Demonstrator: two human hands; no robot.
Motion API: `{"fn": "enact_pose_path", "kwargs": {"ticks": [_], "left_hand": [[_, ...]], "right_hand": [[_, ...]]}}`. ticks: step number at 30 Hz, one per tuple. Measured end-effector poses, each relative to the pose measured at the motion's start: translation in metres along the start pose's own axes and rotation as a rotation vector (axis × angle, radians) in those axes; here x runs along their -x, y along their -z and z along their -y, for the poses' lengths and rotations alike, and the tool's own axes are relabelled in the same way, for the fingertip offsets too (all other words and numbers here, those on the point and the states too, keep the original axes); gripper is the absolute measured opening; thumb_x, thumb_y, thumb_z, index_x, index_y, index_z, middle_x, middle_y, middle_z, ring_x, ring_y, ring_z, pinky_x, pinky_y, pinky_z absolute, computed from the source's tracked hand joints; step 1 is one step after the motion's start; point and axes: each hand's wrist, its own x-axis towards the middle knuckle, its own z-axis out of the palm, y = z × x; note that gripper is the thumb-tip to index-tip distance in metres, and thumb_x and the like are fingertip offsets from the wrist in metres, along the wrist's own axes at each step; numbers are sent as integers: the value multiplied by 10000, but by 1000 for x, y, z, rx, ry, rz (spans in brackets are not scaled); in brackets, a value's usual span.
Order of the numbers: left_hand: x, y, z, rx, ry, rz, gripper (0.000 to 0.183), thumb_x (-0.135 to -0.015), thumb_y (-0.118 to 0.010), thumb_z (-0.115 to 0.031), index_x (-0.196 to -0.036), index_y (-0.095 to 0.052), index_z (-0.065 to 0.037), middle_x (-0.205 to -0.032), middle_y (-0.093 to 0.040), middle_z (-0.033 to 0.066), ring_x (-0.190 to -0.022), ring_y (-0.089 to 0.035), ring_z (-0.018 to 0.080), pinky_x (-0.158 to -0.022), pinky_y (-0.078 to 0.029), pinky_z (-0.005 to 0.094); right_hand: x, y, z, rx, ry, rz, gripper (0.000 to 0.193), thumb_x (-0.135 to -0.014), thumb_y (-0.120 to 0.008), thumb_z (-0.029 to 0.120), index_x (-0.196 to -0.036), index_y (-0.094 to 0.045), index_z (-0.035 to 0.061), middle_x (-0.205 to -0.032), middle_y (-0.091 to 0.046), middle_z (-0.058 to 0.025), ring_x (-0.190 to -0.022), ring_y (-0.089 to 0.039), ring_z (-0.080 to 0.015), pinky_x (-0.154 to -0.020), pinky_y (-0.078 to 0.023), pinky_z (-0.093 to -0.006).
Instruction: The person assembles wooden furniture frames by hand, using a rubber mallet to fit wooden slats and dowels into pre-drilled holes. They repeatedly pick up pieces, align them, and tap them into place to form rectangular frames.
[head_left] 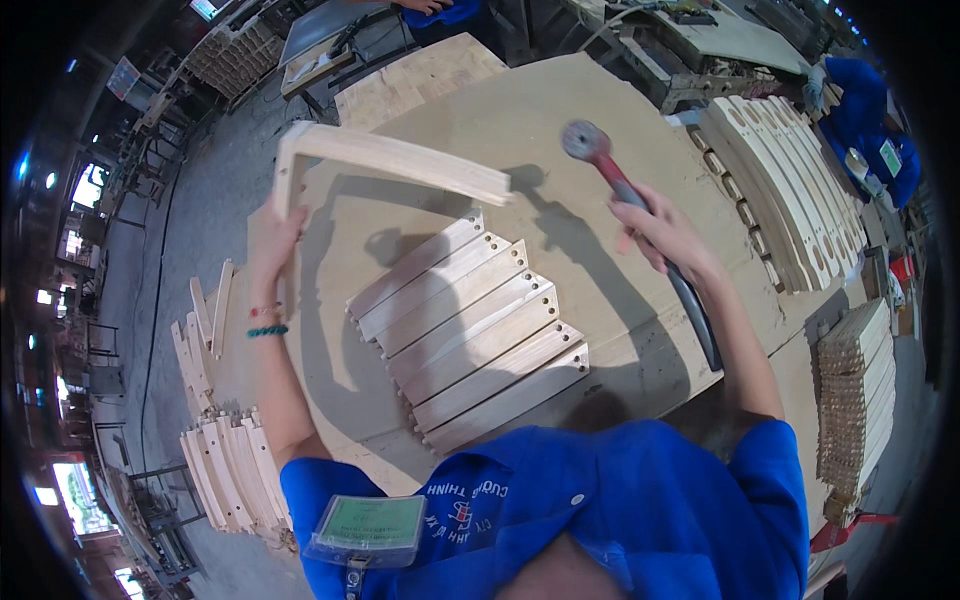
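Note:
My left hand (274,242), blurred, is closed round the short leg of an L-shaped pale wooden frame piece (400,163). The piece's long arm reaches right above the work table. My right hand (662,232) grips a hammer (630,190) by its red and dark handle; its round head is raised, tilted to the upper left and slightly blurred. Below and between my hands, several pale wooden slats (465,330) lie side by side in a slanting row. Dark holes show at their right ends, and small pegs stick out at the left ends.
Brown board covers the table (640,320). Curved wooden parts (785,190) are stacked at right, with another stack (855,395) nearer me. More wooden pieces (235,465) lie at left. Co-workers in blue, one at the far side (455,18) and one at far right (865,120), are nearby.

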Motion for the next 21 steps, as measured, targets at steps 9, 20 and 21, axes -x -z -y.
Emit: {"fn": "enact_pose_path", "kwargs": {"ticks": [9, 20, 21], "left_hand": [[69, 3, -15, -423, 3, -217, 347, -809, -554, -105, -1151, -494, -108, -969, -623, 179, -911, -604, 364, -757, -474, 418], [65, -12, -31, -464, -67, -210, 373, -800, -566, -75, -1161, -482, -125, -972, -626, 175, -894, -601, 386, -731, -476, 451], [64, -12, -36, -473, -53, -194, 375, -799, -564, -72, -1162, -483, -122, -976, -623, 178, -901, -598, 388, -733, -476, 452]], "right_hand": [[70, 17, -86, -195, -137, -106, 339, -901, -571, 284, -1105, -510, 19, -584, -419, 44, -350, -354, -20, -320, -296, -191], [106, 24, -109, -320, -155, -154, 338, -899, -587, 248, -1138, -521, 18, -597, -425, 32, -342, -352, -23, -311, -283, -191], [109, 25, -112, -323, -158, -151, 344, -898, -590, 242, -1148, -521, 15, -602, -426, 32, -345, -356, -23, -313, -285, -192]]}}
